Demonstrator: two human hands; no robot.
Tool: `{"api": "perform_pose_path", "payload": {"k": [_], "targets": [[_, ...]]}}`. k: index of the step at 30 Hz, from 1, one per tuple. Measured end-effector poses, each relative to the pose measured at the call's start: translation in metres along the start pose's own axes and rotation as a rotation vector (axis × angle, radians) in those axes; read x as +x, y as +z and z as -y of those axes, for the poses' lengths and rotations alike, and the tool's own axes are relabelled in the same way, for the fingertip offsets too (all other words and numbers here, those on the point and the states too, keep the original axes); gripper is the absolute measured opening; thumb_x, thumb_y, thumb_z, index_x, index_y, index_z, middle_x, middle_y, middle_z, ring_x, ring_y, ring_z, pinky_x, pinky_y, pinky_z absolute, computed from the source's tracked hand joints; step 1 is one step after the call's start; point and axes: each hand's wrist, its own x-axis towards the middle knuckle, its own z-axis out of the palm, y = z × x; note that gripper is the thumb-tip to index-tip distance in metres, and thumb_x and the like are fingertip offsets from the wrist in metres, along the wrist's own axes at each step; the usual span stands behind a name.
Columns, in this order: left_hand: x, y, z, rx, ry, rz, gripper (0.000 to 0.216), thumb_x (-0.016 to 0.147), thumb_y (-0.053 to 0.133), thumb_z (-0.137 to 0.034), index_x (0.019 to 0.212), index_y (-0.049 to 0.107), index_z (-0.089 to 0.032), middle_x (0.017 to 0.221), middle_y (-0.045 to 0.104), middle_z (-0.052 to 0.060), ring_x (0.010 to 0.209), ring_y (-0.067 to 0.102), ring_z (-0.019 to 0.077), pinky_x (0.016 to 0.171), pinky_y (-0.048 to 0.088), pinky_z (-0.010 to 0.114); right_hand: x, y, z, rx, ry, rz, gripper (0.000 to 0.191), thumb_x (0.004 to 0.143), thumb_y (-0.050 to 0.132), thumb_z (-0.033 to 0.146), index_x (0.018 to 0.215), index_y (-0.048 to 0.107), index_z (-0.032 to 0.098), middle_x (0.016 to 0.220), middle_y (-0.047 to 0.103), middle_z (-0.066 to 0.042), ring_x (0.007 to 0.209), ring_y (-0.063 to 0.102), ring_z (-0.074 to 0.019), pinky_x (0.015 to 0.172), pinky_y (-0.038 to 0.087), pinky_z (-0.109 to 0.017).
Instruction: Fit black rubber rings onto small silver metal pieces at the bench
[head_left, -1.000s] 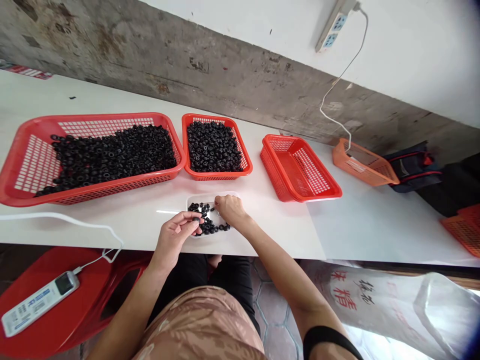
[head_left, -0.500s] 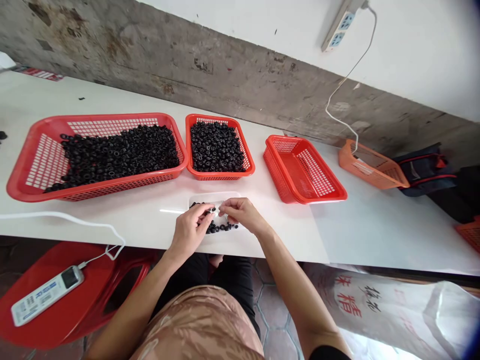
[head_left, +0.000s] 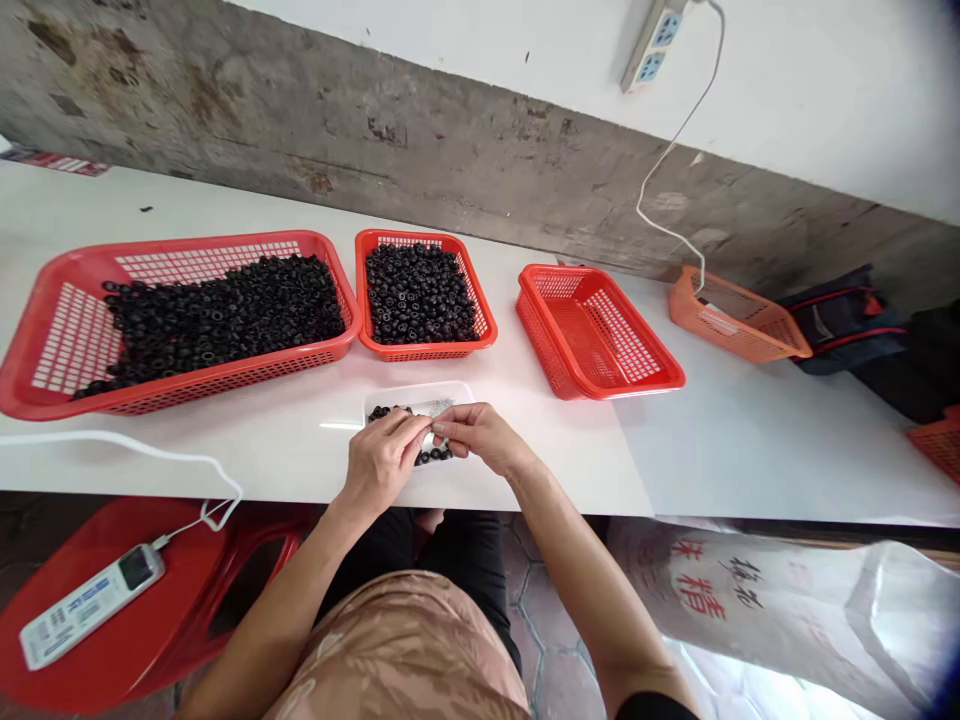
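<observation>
Over the tray (head_left: pixel 401 396), hands (head_left: pixel 381 458) closer together

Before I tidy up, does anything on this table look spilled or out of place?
A dark scrap or mark sits alone on the table behind the large red basket, away from its black rings. I see no spill.

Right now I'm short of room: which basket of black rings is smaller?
The squarish basket, right of the long basket; the long one is far wider.
</observation>
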Motion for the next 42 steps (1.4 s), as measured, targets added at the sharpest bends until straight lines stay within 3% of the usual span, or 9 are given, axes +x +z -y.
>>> {"api": "perform_pose_path", "payload": {"k": [4,9,12,15,21,27,32,37,42], "targets": [[0.002,-0.003,-0.001,-0.147,-0.099,-0.001,0.015,0.098,0.056,-0.023,0.1,0.071,-0.02,0.086,0.071,0.003,0.074,0.066,0.0146,0.068,0.048,0.023,-0.002,0.005,-0.003,0.033,-0.027,-0.05,0.03,0.071,0.078,0.042,0.081,0.073,0.014,0.066,0.065,0.002,0.046,0.039,-0.0037,0.048,0.031,-0.021],[0.005,-0.005,-0.003,-0.399,-0.31,0.031,0.01,0.092,0.064,-0.027,0.09,0.07,-0.019,0.077,0.069,0.0,0.061,0.059,0.0111,0.062,0.048,0.021,-0.005,0.007,-0.004,0.061,-0.095,-0.245,0.032,0.069,0.077,0.042,0.088,0.074,0.016,0.064,0.063,0.002,0.047,0.04,-0.0054,0.048,0.03,-0.022],[0.005,-0.007,-0.003,-0.504,-0.445,0.042,0.012,0.091,0.065,-0.03,0.088,0.07,-0.019,0.074,0.068,-0.001,0.06,0.059,0.0115,0.061,0.048,0.022,-0.006,0.006,-0.004,-0.021,-0.143,-0.376,0.032,0.069,0.076,0.042,0.089,0.074,0.017,0.064,0.062,0.002,0.049,0.041,-0.0073,0.049,0.033,-0.023],[0.005,-0.008,-0.005,-0.534,-0.487,0.027,0.014,0.09,0.065,-0.032,0.089,0.07,-0.019,0.078,0.07,0.0,0.061,0.06,0.012,0.061,0.049,0.022,-0.01,0.008,-0.004,-0.195,-0.206,-0.482,0.029,0.073,0.074,0.04,0.091,0.075,0.017,0.065,0.061,0.002,0.054,0.042,-0.0092,0.052,0.035,-0.024],[0.003,-0.009,-0.008,-0.532,-0.448,0.005,0.016,0.089,0.068,-0.033,0.092,0.073,-0.018,0.076,0.069,0.001,0.06,0.062,0.0122,0.061,0.049,0.023,-0.018,0.024,-0.001,-0.241,-0.208,-0.291,0.028,0.081,0.068,0.044,0.082,0.075,0.017,0.067,0.062,0.0,0.057,0.045,-0.01,0.054,0.037,-0.024],[-0.002,-0.01,-0.002,-0.945,-0.675,0.064,0.03,0.082,0.076,-0.037,0.107,0.077,-0.02,0.1,0.075,0.005,0.083,0.073,0.019,0.081,0.059,0.03,-0.018,0.025,-0.002,-0.209,-0.216,-0.313,0.026,0.083,0.066,0.043,0.081,0.072,0.017,0.069,0.063,0.001,0.058,0.047,-0.0101,0.055,0.039,-0.023],[-0.003,-0.015,-0.003,-1.082,-0.767,0.053,0.044,0.08,0.078,-0.035,0.121,0.07,-0.02,0.102,0.076,0.007,0.083,0.073,0.0189,0.084,0.059,0.033,-0.023,0.028,-0.002,-0.305,-0.273,-0.349,0.022,0.087,0.065,0.038,0.086,0.073,0.018,0.071,0.065,0.001,0.06,0.049,-0.0107,0.058,0.041,-0.024],[-0.005,-0.017,-0.003,-1.077,-0.772,0.034,0.029,0.079,0.079,-0.036,0.102,0.076,-0.019,0.102,0.075,0.007,0.085,0.073,0.0201,0.083,0.059,0.032,-0.029,0.034,0.008,-0.447,-0.381,-0.397,0.015,0.088,0.064,0.03,0.088,0.075,0.019,0.08,0.07,-0.002,0.065,0.055,-0.0122,0.064,0.045,-0.025],[-0.005,-0.018,-0.002,-1.091,-0.773,0.012,0.026,0.075,0.082,-0.033,0.099,0.08,-0.022,0.101,0.071,0.005,0.089,0.071,0.0207,0.088,0.057,0.033,-0.033,0.038,0.013,-0.504,-0.434,-0.41,0.013,0.089,0.064,0.027,0.088,0.075,0.019,0.082,0.071,-0.003,0.068,0.058,-0.0132,0.067,0.047,-0.025]]}}
